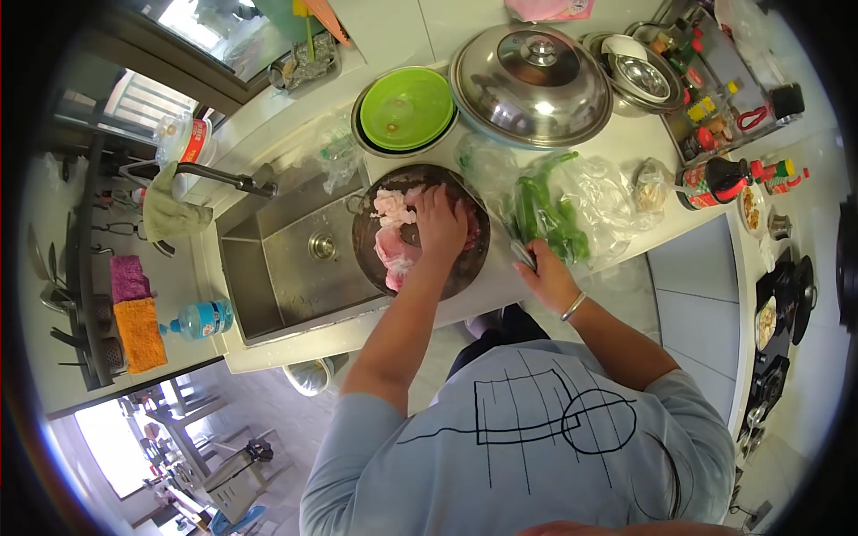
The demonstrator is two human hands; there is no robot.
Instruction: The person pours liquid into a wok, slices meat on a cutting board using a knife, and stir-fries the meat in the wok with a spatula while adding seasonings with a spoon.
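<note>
A round dark cutting board (368, 259) lies across the right edge of the sink, with pieces of raw pink meat (393, 250) on its left part and darker red meat on its right. My left hand (441, 223) presses down on meat at the middle of the board, its fingers curled over it and partly hiding it. Just right of the board, my right hand (547, 277) is closed around a knife (522, 254); much of the blade is hard to make out. Green peppers (547, 210) in a clear plastic bag lie beyond this hand.
A steel sink (299, 295) is at the left, below a faucet (223, 176). Behind the board stand a green basin (407, 107) and a large lidded pan (532, 89). Sauce bottles (715, 183) are at the right. A water bottle (201, 320) is beside the sink.
</note>
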